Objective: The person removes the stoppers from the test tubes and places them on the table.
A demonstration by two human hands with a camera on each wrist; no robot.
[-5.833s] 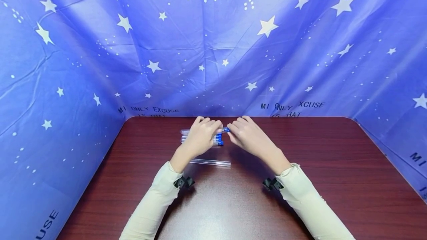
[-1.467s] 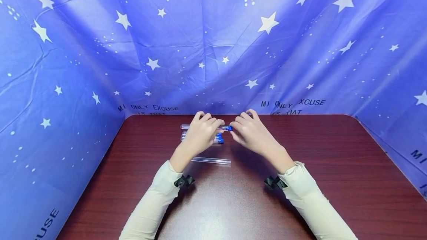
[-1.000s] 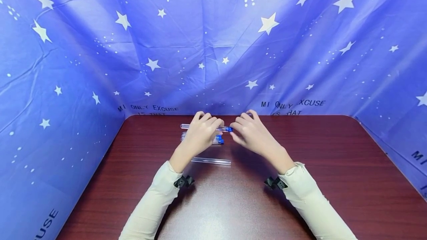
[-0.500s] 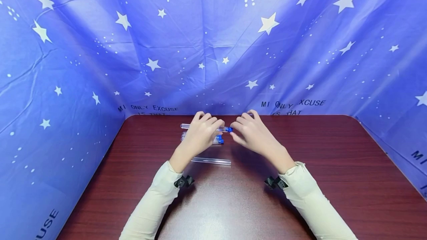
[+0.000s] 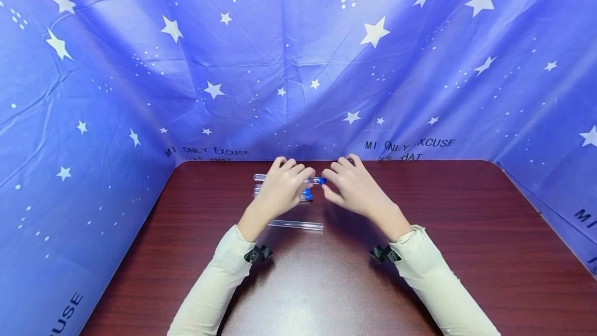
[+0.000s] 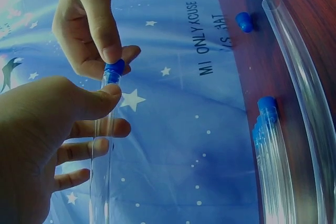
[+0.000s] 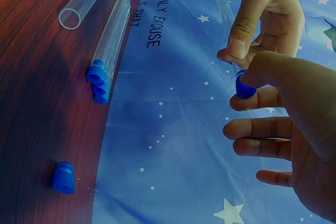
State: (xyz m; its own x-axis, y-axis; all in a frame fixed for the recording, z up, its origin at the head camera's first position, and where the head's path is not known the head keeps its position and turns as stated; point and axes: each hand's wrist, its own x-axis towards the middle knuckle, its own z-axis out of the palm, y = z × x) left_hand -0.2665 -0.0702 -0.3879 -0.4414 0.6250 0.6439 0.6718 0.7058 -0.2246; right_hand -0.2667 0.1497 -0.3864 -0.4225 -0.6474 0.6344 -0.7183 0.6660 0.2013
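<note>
My left hand (image 5: 285, 186) holds a clear test tube (image 6: 101, 192) between thumb and fingers, close below its mouth. A blue stopper (image 6: 114, 70) sits at the tube's mouth, and my right hand (image 5: 356, 191) pinches it between thumb and index finger. The tube lies nearly level across the head view, its rounded end (image 5: 259, 177) out to the left of my left hand. Under that hand, several test tubes with blue stoppers (image 7: 107, 51) lie side by side on the table, partly hidden in the head view.
An uncapped clear tube (image 5: 298, 225) lies on the dark red wooden table (image 5: 186, 242), nearer to me than the row. A loose blue stopper (image 7: 64, 178) rests on the table in both wrist views. A blue star-patterned cloth (image 5: 289, 66) stands behind and at both sides.
Since the oldest frame, both hands have shifted slightly away from me and the held tube's rounded end has come into view, apart from the row. Over the last second almost nothing has moved.
</note>
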